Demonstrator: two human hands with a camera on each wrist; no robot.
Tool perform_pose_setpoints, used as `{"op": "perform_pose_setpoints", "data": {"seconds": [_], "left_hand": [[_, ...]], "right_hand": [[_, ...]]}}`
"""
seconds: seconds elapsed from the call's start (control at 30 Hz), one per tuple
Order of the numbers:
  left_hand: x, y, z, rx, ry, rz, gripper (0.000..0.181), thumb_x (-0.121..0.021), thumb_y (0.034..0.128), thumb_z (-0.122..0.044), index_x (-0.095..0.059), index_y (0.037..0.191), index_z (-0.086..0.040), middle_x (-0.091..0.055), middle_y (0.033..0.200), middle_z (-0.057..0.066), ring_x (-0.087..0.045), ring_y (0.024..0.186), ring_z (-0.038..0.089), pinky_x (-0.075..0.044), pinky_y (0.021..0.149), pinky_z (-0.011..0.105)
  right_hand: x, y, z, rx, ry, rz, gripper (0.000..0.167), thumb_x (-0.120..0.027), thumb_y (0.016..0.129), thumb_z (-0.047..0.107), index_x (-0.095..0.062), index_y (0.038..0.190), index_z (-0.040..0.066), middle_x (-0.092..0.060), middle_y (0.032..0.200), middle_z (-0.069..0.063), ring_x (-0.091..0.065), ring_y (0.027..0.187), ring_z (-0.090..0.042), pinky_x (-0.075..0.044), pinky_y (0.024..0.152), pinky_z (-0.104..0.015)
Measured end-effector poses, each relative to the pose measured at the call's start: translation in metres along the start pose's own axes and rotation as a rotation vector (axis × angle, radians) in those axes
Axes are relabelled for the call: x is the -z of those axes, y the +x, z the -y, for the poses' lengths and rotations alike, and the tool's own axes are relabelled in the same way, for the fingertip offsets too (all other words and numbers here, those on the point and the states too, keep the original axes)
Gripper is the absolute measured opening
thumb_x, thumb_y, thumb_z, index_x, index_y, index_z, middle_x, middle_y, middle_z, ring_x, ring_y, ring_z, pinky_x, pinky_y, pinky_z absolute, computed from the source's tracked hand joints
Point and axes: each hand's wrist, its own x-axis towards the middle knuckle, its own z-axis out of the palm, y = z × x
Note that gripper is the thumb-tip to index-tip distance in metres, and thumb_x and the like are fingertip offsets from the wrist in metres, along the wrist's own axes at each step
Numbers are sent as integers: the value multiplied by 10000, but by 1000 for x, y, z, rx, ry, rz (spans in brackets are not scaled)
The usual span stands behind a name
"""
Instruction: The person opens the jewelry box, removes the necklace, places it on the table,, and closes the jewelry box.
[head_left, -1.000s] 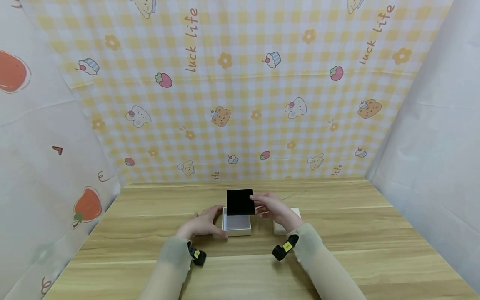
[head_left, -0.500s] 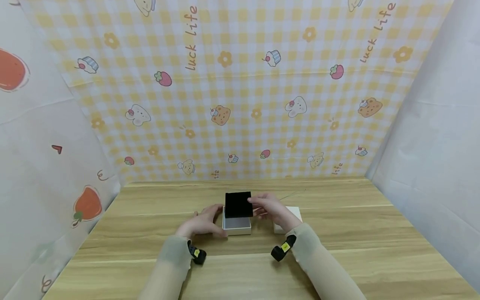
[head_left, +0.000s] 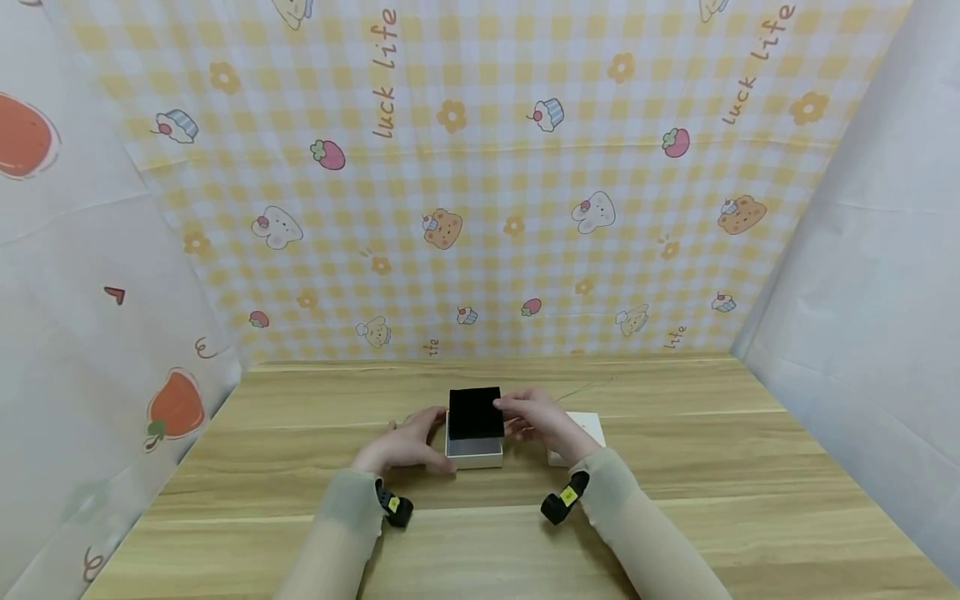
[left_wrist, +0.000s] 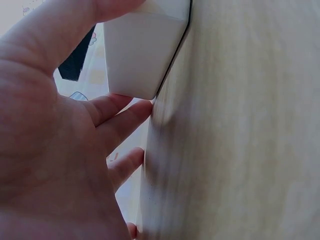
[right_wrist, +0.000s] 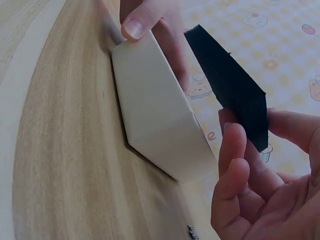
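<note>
A small open white box (head_left: 476, 461) sits on the table. My left hand (head_left: 405, 443) holds it, thumb at the near side and fingers at the far side; the left wrist view shows fingers touching the box wall (left_wrist: 140, 55). A flat black square foam-like pad (head_left: 476, 414) is pinched by my right hand (head_left: 542, 422) between thumb and fingers. It hangs tilted above the box and covers its rear part. In the right wrist view the pad (right_wrist: 232, 85) stands apart from the box wall (right_wrist: 155, 105).
A white lid-like box part (head_left: 588, 423) lies to the right, partly behind my right wrist. Beyond it a thin cord (head_left: 588, 387) lies on the wooden table (head_left: 712, 467). A small grey thing (right_wrist: 192, 232) shows at the lower edge of the right wrist view. A checked cloth (head_left: 480, 183) hangs behind.
My right hand has brought the black pad slightly left and lower, closer over the box. The left hand and the box have stayed in place.
</note>
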Motion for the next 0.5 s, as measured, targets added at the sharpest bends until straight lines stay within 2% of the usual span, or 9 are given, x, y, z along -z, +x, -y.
{"op": "perform_pose_setpoints", "data": {"seconds": [0.5], "left_hand": [[0, 0, 1, 3, -1, 10, 986, -863, 649, -396, -386, 1460, -102, -396, 1488, 101, -266, 1394, 325, 23, 1041, 712]], "right_hand": [[-5, -1, -2, 25, -69, 19, 365, -641, 923, 241, -626, 1154, -42, -665, 845, -54, -603, 593, -102, -470, 526, -235]]}}
